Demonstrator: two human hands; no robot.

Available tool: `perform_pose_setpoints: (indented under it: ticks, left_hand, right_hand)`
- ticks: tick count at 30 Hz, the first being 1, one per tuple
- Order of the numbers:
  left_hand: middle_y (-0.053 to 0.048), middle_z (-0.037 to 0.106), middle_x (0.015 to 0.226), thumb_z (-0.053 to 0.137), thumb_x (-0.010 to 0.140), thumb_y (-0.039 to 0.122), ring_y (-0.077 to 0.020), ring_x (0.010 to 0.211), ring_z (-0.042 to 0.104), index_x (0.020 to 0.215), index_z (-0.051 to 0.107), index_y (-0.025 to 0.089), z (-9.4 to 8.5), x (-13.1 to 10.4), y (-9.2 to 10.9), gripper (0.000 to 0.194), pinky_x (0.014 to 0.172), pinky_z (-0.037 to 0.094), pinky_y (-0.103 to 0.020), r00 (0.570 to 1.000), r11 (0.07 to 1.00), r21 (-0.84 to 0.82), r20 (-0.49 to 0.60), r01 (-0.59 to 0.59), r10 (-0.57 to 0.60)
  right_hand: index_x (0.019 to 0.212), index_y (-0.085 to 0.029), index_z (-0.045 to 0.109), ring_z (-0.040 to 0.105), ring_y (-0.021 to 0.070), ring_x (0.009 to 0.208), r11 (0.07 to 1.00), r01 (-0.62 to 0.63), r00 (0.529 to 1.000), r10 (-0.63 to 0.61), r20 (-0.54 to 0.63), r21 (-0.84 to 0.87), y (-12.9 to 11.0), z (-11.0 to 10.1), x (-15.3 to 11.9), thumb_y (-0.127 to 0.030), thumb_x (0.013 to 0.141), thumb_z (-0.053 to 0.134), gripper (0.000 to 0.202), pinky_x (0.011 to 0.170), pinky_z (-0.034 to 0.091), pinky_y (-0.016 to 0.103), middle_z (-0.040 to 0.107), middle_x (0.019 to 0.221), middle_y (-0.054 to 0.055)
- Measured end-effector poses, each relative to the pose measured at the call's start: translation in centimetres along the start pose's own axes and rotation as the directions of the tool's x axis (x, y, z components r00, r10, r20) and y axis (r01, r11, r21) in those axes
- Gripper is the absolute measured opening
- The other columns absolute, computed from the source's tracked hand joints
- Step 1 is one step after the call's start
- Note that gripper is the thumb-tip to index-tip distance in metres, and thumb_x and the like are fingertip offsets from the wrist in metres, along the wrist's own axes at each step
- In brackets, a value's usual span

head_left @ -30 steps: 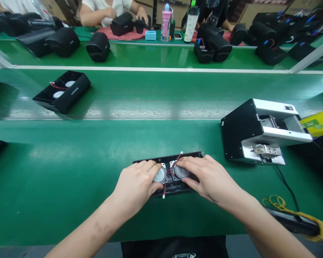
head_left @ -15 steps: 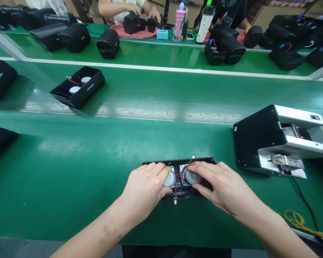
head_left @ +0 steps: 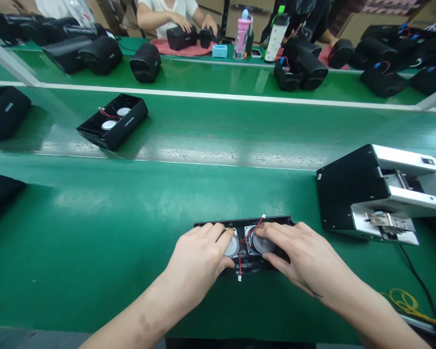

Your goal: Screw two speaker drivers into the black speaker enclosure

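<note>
A black speaker housing (head_left: 247, 266) lies on the green bench in front of me, its inner side up. Two round speaker drivers with silver backs sit in it. My left hand (head_left: 199, 259) curls its fingers and thumb around the left driver (head_left: 231, 247). Around the right driver (head_left: 263, 244) close the fingers and thumb of my right hand (head_left: 298, 252). This driver looks slightly tilted. Thin red and black wires (head_left: 240, 261) with white plugs run between the drivers, one plug past the far edge and one past the near edge. My palms hide both ends of the housing.
A black and silver machine (head_left: 356, 194) stands at the right, yellow cable (head_left: 403, 300) near it. Beyond, a similar housing with two drivers (head_left: 112, 121) rests on the green belt. Across from me, people's hands (head_left: 181, 22) handle black speakers beside bottles (head_left: 241, 36).
The housing on the belt has shifted a little to the right, as has the one at the far left. My hands stay on the two drivers with hardly any visible movement. The view has tilted slightly.
</note>
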State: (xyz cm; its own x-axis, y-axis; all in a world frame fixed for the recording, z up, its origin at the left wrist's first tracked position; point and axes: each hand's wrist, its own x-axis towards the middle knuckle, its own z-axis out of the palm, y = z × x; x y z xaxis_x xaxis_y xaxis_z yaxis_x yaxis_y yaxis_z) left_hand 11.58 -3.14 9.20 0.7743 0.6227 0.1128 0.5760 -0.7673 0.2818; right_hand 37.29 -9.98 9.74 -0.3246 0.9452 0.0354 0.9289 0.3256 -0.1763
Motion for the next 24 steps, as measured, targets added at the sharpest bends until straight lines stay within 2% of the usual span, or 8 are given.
perform_pose_setpoints:
  ticks: [10,14,17,20,22,24]
  left_hand:
    - [-0.004,0.075,0.115,0.091,0.08,0.029,-0.0252,0.097,0.074,0.128,0.063,0.018,-0.2,0.0,-0.3,0.057,0.078,0.066,-0.043,1.0,1.0,0.011,0.015,-0.027,0.027]
    - [-0.006,0.075,0.12,0.088,0.083,0.028,-0.0269,0.102,0.074,0.132,0.062,0.018,-0.6,0.1,-0.3,0.056,0.084,0.068,-0.046,0.998,1.0,0.007,0.053,-0.024,0.023]
    - [-0.008,0.073,0.127,0.082,0.087,0.019,-0.0279,0.105,0.073,0.135,0.061,0.018,-1.0,-0.1,-0.3,0.053,0.085,0.069,-0.048,0.995,0.999,0.044,0.102,-0.017,0.012]
    - [-0.012,0.07,0.135,0.07,0.094,0.015,-0.0292,0.11,0.073,0.138,0.06,0.017,-1.5,-0.7,-0.8,0.045,0.087,0.07,-0.048,0.996,0.991,0.126,0.082,-0.051,0.041]
    - [-0.014,0.071,0.134,0.06,0.099,0.015,-0.0299,0.11,0.074,0.136,0.061,0.014,-2.0,-1.3,-1.0,0.037,0.086,0.07,-0.048,0.996,0.98,0.178,0.026,-0.091,0.088]
    - [-0.015,0.072,0.13,0.052,0.103,0.016,-0.0293,0.107,0.074,0.135,0.061,0.012,-2.7,-1.7,-0.6,0.034,0.083,0.07,-0.046,0.991,0.972,0.206,-0.054,-0.11,0.124]
  right_hand:
    - [0.123,-0.03,0.059,0.076,0.0245,0.111,0.999,0.008,1.0,-0.008,-0.005,0.047,-0.1,-0.1,0.3,-0.022,0.092,0.071,0.034,0.076,0.051,0.039,0.077,0.126,-0.001]
    - [0.121,-0.026,0.063,0.074,0.0272,0.11,0.994,-0.051,0.997,0.045,0.069,0.096,-0.5,-0.4,0.5,-0.022,0.094,0.066,0.028,0.079,0.05,0.044,0.076,0.128,0.003]
    - [0.126,-0.026,0.064,0.071,0.0283,0.113,0.989,-0.077,0.993,0.064,0.104,0.128,-0.9,-0.7,0.8,-0.025,0.099,0.062,0.027,0.086,0.051,0.049,0.074,0.13,0.003]
    - [0.132,-0.026,0.064,0.067,0.0309,0.12,0.989,-0.069,0.996,0.06,0.07,0.13,-1.2,-1.0,1.0,-0.032,0.102,0.059,0.031,0.09,0.052,0.052,0.072,0.136,0.005]
    - [0.136,-0.025,0.063,0.065,0.0301,0.124,0.989,-0.072,0.997,0.068,0.034,0.131,-1.2,-1.5,0.6,-0.035,0.105,0.054,0.034,0.091,0.053,0.052,0.07,0.141,0.005]
    - [0.137,-0.027,0.063,0.065,0.0249,0.127,0.979,-0.09,0.989,0.109,-0.099,0.182,-0.8,-2.3,-0.6,-0.032,0.107,0.051,0.033,0.097,0.054,0.048,0.069,0.143,0.003]
